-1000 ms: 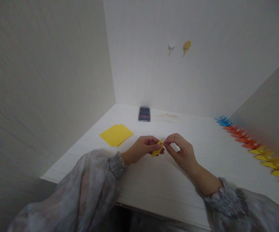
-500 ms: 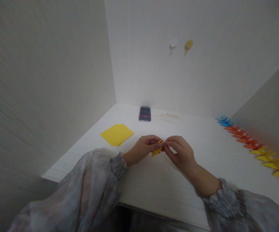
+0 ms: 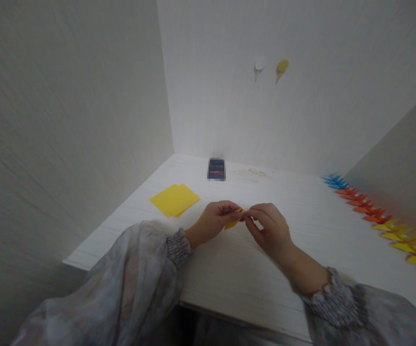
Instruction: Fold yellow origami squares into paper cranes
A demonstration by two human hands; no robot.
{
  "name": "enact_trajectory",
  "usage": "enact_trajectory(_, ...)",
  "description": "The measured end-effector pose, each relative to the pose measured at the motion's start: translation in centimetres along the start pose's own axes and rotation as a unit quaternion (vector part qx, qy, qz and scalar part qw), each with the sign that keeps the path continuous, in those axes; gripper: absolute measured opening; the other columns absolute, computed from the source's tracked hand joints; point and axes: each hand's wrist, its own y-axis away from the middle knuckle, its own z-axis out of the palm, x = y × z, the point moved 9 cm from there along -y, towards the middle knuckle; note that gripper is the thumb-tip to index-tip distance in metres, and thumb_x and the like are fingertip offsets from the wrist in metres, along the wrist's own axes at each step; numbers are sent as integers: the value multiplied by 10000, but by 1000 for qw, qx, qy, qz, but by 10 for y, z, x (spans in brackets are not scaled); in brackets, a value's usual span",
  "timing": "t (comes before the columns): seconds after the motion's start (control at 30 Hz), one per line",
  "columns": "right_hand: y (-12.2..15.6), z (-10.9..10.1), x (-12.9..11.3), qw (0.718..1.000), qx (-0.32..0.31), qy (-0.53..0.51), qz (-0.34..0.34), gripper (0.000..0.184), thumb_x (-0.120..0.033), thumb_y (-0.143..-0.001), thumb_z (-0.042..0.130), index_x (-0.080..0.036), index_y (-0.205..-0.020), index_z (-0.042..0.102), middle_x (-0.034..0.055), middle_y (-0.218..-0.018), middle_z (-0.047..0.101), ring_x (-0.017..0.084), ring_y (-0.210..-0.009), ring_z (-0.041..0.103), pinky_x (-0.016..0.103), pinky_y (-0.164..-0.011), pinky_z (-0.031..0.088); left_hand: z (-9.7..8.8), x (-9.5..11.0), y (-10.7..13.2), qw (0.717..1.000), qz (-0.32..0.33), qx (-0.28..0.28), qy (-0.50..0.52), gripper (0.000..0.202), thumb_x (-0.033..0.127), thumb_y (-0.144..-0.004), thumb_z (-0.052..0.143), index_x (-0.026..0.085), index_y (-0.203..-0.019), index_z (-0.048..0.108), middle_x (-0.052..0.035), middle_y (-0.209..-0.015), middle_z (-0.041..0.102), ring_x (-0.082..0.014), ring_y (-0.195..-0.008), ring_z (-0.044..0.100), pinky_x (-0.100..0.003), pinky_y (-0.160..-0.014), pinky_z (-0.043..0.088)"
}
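— Where the two grey sleeves enter the bottom of the head view, I log the left sleeve [image 3: 135, 274] and the right sleeve [image 3: 341, 302] low over the near edge of the white table [image 3: 229, 283].

— And the hands?

— Left hand [image 3: 213, 222] and right hand [image 3: 269, 230] meet over the middle of the table, fingertips facing. Both are pinched closed on one small folded yellow paper piece [image 3: 233, 223]. The left grips its lower left part, and the right thumb and forefinger nip the upper tip. The piece sits between the two hands, close above the tabletop. I cannot tell whether its lower corner touches the wood. Gold ring [image 3: 222, 205] on a left finger.

— Further out?

— Left of the hands and a little beyond them, a small stack of yellow paper squares [image 3: 174, 199] lies flat, well apart from the fingers. Along the right side of the table, a row of folded paper pieces runs away from me: yellow ones [image 3: 409, 240] nearest, then orange ones [image 3: 362, 204], then blue ones [image 3: 334, 181] at the far end by the wall. At the back, near the corner, stands a small dark object [image 3: 216, 169], too blurred to identify. On the rear wall, high up, a white hook [image 3: 260, 64] sits just beside a yellow hook [image 3: 282, 66].
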Motion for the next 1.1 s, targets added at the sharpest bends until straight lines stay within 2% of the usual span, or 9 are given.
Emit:
enact_trajectory(0.27, -2, 9, 13, 992, -42, -81, 92, 68, -142, -760, 498, -191, -750, 543, 24, -677, 549, 138, -614, 491, 292, -594, 423, -6, 5, 2, 999, 11, 43, -30, 182, 289, -642, 648, 122, -709, 631, -6, -646, 586, -72, -586, 471, -209, -574, 365)
enact_trajectory(0.5, 1, 13, 24, 966, -47, -149, 206, 85, -145, -758, 503, -188, -693, 537, -2, -634, 527, 119, -588, 502, 239, -542, 412, -8, 3, 1, 998, 16, 46, -41, 226, 327, -650, 639, 119, -737, 629, -4, -646, 579, -71, -579, 464, -215, -566, 352)
enact_trajectory(0.6, 2, 14, 26, 962, -46, -149, 223, 81, -147, -754, 513, -189, -687, 532, -8, -624, 524, 118, -583, 501, 236, -538, 411, -8, 2, 1, 998, 16, 43, -40, 220, 324, -656, 635, 120, -737, 627, -6, -657, 588, -72, -589, 475, -214, -575, 360)
enact_trajectory(0.83, -2, 5, 12, 990, -7, -66, 124, 31, -152, -763, 520, -176, -773, 536, 24, -681, 533, 138, -618, 491, 281, -578, 421, -3, 6, 1, 999, 22, 28, -5, 204, 296, -657, 640, 120, -758, 619, -9, -685, 617, -74, -605, 522, -202, -588, 395)
enact_trajectory(0.97, -2, 1, 5, 998, 6, -27, 61, 125, -129, -762, 534, -176, -874, 563, 52, -758, 585, 155, -677, 520, 311, -628, 434, 2, 1, 1, 998, -12, 0, 60, 243, 296, -636, 661, 117, -792, 605, -21, -710, 639, -94, -641, 578, -236, -651, 443)
enact_trajectory(1.1, -1, -2, 3, 999, 15, -12, 31, 149, -121, -761, 542, -185, -891, 572, 54, -770, 601, 158, -703, 538, 313, -636, 440, 4, -3, 2, 995, -38, -15, 94, 268, 324, -639, 658, 110, -787, 594, -31, -716, 646, -116, -659, 606, -266, -666, 466)
